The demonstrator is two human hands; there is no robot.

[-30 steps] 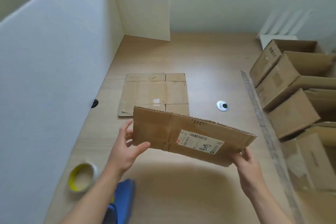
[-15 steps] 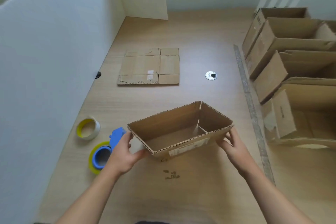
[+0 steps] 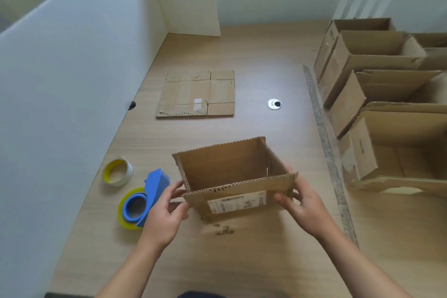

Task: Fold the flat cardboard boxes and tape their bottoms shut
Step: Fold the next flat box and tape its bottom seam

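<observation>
The opened cardboard box (image 3: 225, 164) is between my two hands, low over the table (image 3: 193, 261). My left hand (image 3: 164, 215) grips its near left corner and my right hand (image 3: 304, 205) grips the near right corner, both curled around the walls.

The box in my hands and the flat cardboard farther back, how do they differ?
The box is opened into a rectangular tube; the flat cardboard lies collapsed. Your left hand and right hand hold the box's near corners; the flat cardboard lies untouched on the table. The box has a printed label on its near face; the flat cardboard only a small white patch. Both are brown corrugated cardboard.
</observation>
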